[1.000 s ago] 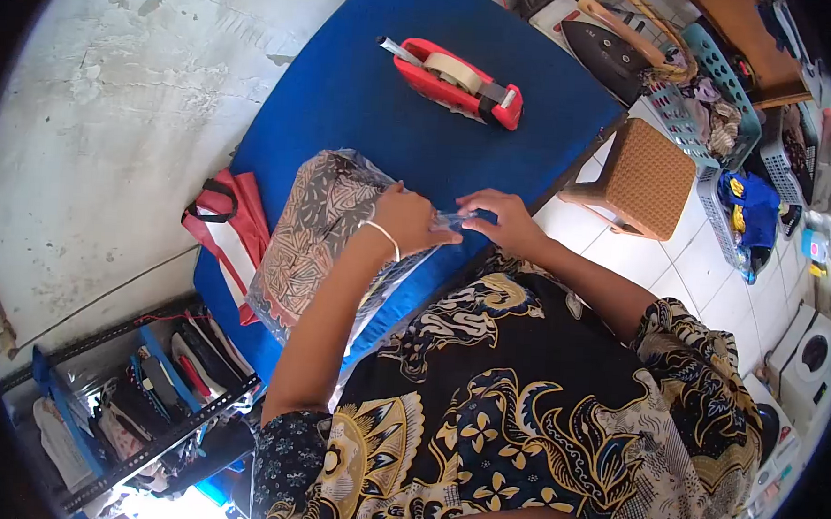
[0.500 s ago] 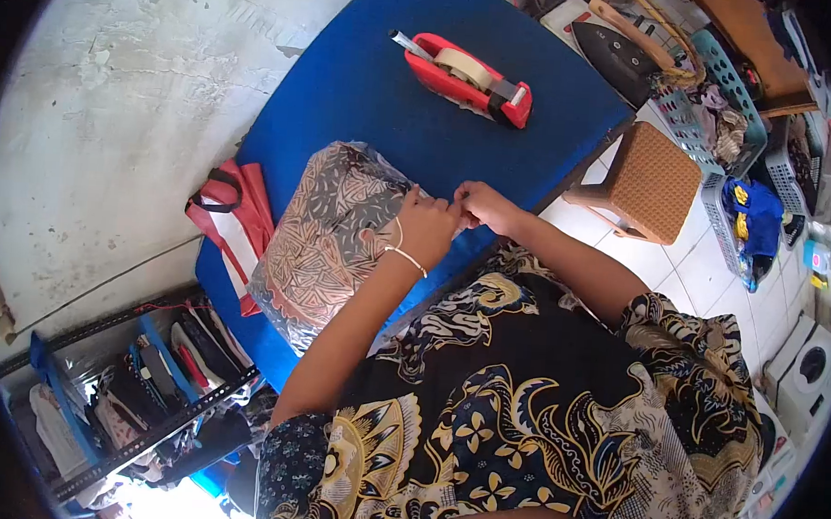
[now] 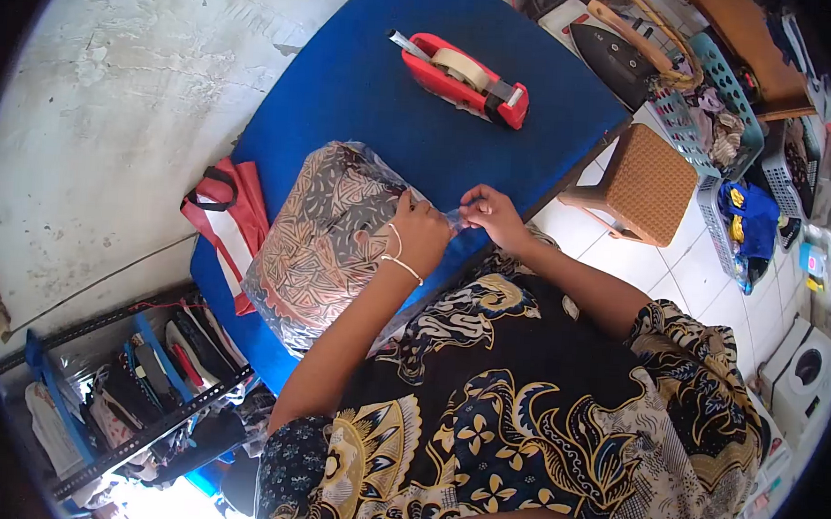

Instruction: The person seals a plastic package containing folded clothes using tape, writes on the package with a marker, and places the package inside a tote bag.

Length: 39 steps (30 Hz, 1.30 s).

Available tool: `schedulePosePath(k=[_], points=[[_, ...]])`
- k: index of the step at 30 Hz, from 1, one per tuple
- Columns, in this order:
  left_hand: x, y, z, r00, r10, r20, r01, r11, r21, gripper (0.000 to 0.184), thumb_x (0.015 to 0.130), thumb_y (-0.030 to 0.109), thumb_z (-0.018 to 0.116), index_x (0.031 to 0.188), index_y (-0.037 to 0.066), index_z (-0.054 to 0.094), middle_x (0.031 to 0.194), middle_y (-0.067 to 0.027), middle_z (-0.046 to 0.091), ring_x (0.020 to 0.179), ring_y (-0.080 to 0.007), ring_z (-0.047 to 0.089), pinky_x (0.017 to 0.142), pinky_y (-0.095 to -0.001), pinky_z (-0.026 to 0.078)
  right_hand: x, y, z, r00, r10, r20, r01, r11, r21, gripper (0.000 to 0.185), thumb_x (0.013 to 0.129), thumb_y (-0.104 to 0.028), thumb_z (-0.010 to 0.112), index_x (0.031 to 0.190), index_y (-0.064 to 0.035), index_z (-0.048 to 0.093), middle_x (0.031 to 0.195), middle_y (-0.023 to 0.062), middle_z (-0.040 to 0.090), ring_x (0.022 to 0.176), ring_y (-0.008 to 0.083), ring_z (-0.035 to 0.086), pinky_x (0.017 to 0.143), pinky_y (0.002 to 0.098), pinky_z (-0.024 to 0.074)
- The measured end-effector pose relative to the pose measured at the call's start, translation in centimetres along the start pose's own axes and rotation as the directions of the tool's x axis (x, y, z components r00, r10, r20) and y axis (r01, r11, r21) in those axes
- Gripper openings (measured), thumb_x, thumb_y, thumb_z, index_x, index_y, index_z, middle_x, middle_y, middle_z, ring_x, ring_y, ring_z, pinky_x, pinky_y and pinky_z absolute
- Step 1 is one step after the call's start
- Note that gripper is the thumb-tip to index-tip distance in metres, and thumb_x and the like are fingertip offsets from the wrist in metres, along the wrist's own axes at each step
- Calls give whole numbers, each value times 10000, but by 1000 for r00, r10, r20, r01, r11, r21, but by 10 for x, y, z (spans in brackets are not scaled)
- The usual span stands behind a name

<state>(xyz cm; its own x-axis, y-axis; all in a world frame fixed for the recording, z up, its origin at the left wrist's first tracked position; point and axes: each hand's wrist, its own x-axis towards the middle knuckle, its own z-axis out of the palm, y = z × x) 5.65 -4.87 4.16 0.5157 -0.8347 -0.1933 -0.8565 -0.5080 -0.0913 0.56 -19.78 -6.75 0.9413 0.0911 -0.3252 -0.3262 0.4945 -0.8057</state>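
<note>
A patterned folded cloth (image 3: 329, 213) lies in a clear plastic bag on the blue-covered table (image 3: 340, 77). My left hand (image 3: 421, 236), with a white band at its wrist, rests on the bag's right side, fingers closed on its gathered edge. Just to the right, my right hand (image 3: 496, 217) pinches a bit of the clear plastic (image 3: 461, 221), which stretches between the two hands. Farther back on the table stands a red tape dispenser (image 3: 467, 79) with a roll of tape in it.
A red and white bag (image 3: 230, 212) lies by the wall at left. Beyond the table's right edge are a woven brown stool (image 3: 653, 183), an iron (image 3: 614, 58) and baskets of cloth (image 3: 742, 220). A rack of folded items (image 3: 136, 386) stands lower left.
My right hand has drawn slightly right, away from my left, and clear plastic now shows stretched between them. My left hand has barely moved.
</note>
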Motion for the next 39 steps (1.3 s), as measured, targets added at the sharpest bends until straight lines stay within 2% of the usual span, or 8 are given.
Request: schedulePosePath(k=[15,19,23,26,28,33,35,39], points=[[-2,-5,-11,999,38,-39,-39,998,-41,253,786,316,586,819,81,674,734,-75,650,778,-199,615,896,-427,361,-10,-22,1,806,-447,387,581,477,-659,173,770,-109,661,937,-67,650,981,103,598,953,250,556,797,363,454],[-6,-6,-9,994,103,-23,-103,995,5,397,750,426,614,826,43,681,802,-100,659,824,-212,608,954,-458,337,-6,-28,-8,851,-287,440,522,544,-656,208,732,-83,666,939,-66,643,1026,108,586,1016,290,525,877,393,415],[-7,-5,-5,994,107,-3,-107,994,13,356,774,380,601,818,35,672,813,-102,653,837,-218,602,971,-472,328,20,-98,-19,591,-789,166,473,172,-864,218,747,-42,610,961,-84,623,1094,124,540,1042,310,500,892,392,414],[-6,-5,-5,996,83,-22,-83,997,5,269,803,285,572,815,33,663,795,-95,647,824,-224,603,956,-474,340,68,-131,-49,475,-876,-86,317,262,-912,184,773,-104,614,955,-81,611,1064,122,539,1020,307,496,873,405,415],[-6,-8,-7,995,94,21,-94,995,-31,202,774,171,560,872,26,663,807,-117,656,835,-236,616,973,-475,325,87,-138,-57,733,-666,-136,95,298,-950,187,794,-176,618,945,-67,598,1044,120,534,996,305,487,843,414,413],[-6,-7,-5,1000,17,-2,-17,994,-106,290,780,143,536,1039,30,604,810,-117,648,835,-231,616,934,-445,353,41,-135,-16,670,-715,202,470,197,-861,243,839,-262,619,956,-51,596,950,91,584,908,255,551,826,363,432],[-5,-7,-4,998,-2,-68,-6,993,-116,313,800,165,541,1085,43,582,800,-110,638,833,-227,610,918,-436,364,26,-80,-8,971,-217,97,233,797,-558,275,843,-266,630,973,-28,588,874,78,627,821,189,591,760,321,458],[-5,-8,-6,999,-34,-33,29,989,-147,406,793,188,557,1167,32,534,827,-122,644,853,-237,611,917,-426,363,11,-15,-14,980,13,197,88,865,-494,256,810,-202,674,961,-6,604,831,59,646,791,113,591,706,268,468]])
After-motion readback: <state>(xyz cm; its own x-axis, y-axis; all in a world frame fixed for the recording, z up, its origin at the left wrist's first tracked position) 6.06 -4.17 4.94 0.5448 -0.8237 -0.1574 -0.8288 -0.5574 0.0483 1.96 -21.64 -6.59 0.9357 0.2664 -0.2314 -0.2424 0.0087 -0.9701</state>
